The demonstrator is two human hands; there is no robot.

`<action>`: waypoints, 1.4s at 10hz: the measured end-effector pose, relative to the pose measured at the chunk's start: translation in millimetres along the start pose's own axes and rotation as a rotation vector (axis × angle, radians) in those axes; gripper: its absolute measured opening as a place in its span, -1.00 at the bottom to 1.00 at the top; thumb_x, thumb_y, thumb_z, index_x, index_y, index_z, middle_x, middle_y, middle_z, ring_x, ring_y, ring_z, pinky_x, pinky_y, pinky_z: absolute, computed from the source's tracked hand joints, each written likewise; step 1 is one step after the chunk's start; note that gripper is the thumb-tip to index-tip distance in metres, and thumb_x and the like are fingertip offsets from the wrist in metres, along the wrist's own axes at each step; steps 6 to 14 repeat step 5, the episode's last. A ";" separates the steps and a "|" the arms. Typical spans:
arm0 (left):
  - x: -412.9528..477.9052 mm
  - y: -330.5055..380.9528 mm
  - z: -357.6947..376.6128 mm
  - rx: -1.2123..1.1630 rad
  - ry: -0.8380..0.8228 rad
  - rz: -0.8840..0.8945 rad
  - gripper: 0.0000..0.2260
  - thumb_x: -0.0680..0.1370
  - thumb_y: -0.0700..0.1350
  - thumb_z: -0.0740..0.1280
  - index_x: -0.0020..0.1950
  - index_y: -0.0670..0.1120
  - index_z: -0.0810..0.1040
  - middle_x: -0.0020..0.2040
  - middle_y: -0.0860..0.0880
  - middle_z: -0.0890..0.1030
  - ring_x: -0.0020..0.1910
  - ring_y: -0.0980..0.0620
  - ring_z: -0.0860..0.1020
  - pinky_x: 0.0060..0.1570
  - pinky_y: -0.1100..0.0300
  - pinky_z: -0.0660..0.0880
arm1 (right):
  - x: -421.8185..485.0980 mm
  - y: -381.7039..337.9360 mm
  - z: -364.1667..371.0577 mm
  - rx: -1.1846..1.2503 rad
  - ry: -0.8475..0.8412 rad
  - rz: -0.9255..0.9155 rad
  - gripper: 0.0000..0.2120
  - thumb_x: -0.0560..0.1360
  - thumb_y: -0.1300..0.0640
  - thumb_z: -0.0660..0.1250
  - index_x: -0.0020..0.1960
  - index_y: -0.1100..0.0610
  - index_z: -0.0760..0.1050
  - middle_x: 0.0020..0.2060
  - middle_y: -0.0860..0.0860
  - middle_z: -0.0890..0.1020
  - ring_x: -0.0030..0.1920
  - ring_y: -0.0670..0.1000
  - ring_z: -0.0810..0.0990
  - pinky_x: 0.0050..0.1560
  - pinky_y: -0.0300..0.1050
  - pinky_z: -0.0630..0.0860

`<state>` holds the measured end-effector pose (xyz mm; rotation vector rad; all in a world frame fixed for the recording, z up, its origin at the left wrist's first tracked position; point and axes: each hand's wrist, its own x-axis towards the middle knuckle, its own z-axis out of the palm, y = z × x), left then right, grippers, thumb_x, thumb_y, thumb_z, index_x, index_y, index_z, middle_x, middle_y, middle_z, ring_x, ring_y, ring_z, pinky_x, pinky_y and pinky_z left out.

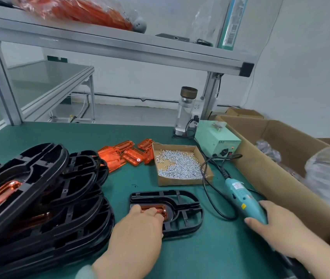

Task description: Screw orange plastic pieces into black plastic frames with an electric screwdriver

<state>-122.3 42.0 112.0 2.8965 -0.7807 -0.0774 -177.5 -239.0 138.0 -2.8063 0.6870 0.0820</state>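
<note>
A black plastic frame (186, 210) lies flat on the green table in front of me, with an orange plastic piece (158, 210) seated in its left half. My left hand (140, 226) rests over that orange piece and the frame's near left edge; the fingertips press on it. My right hand (276, 226) grips the teal electric screwdriver (242, 196), which lies slanted on the table to the right of the frame. Its cable loops back toward the frame and the power box.
A tall stack of black frames (45, 194) fills the left. Loose orange pieces (128, 155) lie behind. A cardboard tray of screws (180, 165) sits mid-table, a green power box (216, 141) and a glass bottle (186, 109) behind it. A big carton (270, 158) borders the right.
</note>
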 end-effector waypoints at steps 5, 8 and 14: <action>-9.4 -4.6 -6.5 -0.197 0.138 0.009 -0.65 0.61 0.04 0.13 0.40 0.18 0.25 0.34 0.28 0.34 0.31 0.17 0.32 0.25 0.24 0.34 | -10.0 -22.2 24.8 0.097 0.104 -0.018 -0.69 0.54 -0.29 0.17 -0.10 -0.05 0.35 -0.15 -0.02 0.43 -0.14 -0.02 0.46 -0.21 -0.15 0.36; -9.4 -4.6 -6.5 -0.197 0.138 0.009 -0.65 0.61 0.04 0.13 0.40 0.18 0.25 0.34 0.28 0.34 0.31 0.17 0.32 0.25 0.24 0.34 | -10.0 -22.2 24.8 0.097 0.104 -0.018 -0.69 0.54 -0.29 0.17 -0.10 -0.05 0.35 -0.15 -0.02 0.43 -0.14 -0.02 0.46 -0.21 -0.15 0.36; -9.4 -4.6 -6.5 -0.197 0.138 0.009 -0.65 0.61 0.04 0.13 0.40 0.18 0.25 0.34 0.28 0.34 0.31 0.17 0.32 0.25 0.24 0.34 | -10.0 -22.2 24.8 0.097 0.104 -0.018 -0.69 0.54 -0.29 0.17 -0.10 -0.05 0.35 -0.15 -0.02 0.43 -0.14 -0.02 0.46 -0.21 -0.15 0.36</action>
